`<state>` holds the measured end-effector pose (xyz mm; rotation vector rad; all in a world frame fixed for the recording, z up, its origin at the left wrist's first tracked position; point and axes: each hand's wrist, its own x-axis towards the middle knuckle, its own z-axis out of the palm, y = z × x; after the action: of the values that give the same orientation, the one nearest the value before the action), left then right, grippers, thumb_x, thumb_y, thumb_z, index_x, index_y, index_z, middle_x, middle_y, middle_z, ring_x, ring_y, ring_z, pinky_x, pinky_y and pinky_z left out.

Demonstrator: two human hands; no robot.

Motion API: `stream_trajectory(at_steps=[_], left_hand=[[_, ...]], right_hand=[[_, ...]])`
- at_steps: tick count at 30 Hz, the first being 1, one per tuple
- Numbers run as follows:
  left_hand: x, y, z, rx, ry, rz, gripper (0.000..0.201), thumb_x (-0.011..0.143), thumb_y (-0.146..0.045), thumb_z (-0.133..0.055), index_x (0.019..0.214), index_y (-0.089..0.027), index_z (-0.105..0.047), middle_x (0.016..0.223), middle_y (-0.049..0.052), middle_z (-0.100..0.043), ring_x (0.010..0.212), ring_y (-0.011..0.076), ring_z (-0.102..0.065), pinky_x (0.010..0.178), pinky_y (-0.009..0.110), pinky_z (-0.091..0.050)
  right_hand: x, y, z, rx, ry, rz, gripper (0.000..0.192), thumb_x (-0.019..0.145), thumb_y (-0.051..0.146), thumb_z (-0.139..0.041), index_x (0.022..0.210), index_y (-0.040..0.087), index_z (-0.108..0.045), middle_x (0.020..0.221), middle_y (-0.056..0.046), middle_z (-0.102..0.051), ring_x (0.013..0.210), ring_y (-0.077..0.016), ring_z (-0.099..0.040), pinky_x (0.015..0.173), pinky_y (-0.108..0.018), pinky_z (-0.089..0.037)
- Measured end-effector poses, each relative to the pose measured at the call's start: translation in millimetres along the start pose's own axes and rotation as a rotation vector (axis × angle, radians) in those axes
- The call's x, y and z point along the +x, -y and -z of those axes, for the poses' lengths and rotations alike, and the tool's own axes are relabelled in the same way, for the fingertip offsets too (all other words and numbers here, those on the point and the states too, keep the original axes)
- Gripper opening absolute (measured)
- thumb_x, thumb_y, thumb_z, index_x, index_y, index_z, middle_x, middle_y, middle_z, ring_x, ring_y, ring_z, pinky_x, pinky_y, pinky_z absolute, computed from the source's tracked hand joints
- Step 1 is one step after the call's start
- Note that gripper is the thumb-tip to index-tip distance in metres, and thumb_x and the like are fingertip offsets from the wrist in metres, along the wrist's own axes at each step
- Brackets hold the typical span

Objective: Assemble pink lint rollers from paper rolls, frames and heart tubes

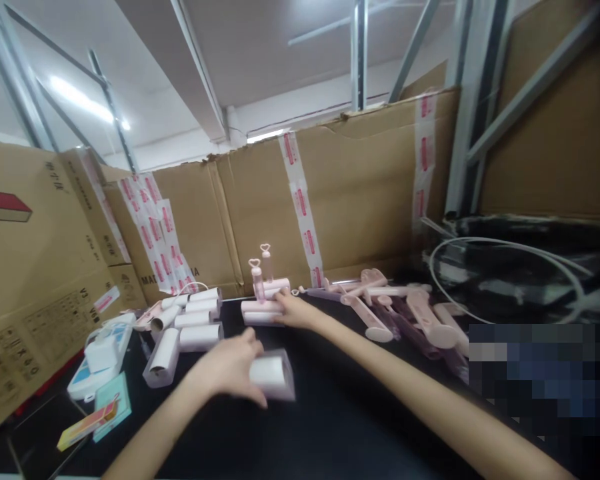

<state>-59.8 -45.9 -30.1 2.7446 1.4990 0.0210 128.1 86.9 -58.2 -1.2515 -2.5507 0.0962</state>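
My left hand (233, 367) grips the left end of a white roll in a clear case (270, 375), thumb below and fingers above; some blur softens its edges. Farther back, my right hand (297, 310) has its fingers closed on the right end of a pink-and-white cylindrical piece (260, 312) lying on the black tabletop. Just behind that piece stand two slim pink tubes with heart-shaped tops (258, 283). Another pink cylinder (279, 285) lies there, partly hidden by my right fingers. Left of my hands lie several white rolls in clear cases (200, 337).
Pink plastic parts (370, 313) lie heaped at the right, near a looped white cable (505, 243) on dark plastic. At left are a white power strip (77, 380), a teal packet (114, 403) and a yellow-orange box (87, 425). Taped cardboard (255, 213) walls the back.
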Motion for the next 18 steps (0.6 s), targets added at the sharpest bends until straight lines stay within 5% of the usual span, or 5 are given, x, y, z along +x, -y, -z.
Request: stream_trajectory(at_steps=[4,8,18], left_hand=[[-8,-12,-28.1,-0.165,-0.073,-0.100,0.074,0.053,-0.064,-0.069,0.112,-0.022,-0.054,0.104,0.005,-0.055,0.091,0.0265,-0.058,0.080,0.035,-0.045],[-7,-8,-34.8,-0.249,-0.148,-0.145,0.065,0.057,-0.065,-0.067,0.107,-0.024,-0.056,0.101,0.003,-0.054,0.087,0.0222,-0.058,0.077,0.032,-0.045],[-7,-2,-45.4,-0.267,-0.258,-0.228,0.070,0.057,-0.060,-0.069,0.116,-0.025,-0.057,0.100,0.005,-0.054,0.086,0.0209,-0.056,0.076,0.030,-0.045]], right_hand=[[31,38,-19,-0.080,-0.064,0.046,0.044,0.085,0.033,-0.053,0.123,0.015,-0.042,0.123,-0.016,-0.049,0.101,-0.0270,-0.059,0.079,-0.030,-0.044],[59,56,-28,-0.165,-0.090,0.023,0.039,0.086,0.031,-0.054,0.121,0.015,-0.046,0.118,-0.014,-0.053,0.099,-0.0250,-0.058,0.079,-0.035,-0.047],[97,34,-33,-0.238,-0.163,-0.095,0.034,0.089,0.031,-0.053,0.119,0.016,-0.050,0.117,-0.009,-0.054,0.096,-0.0197,-0.058,0.079,-0.039,-0.051]])
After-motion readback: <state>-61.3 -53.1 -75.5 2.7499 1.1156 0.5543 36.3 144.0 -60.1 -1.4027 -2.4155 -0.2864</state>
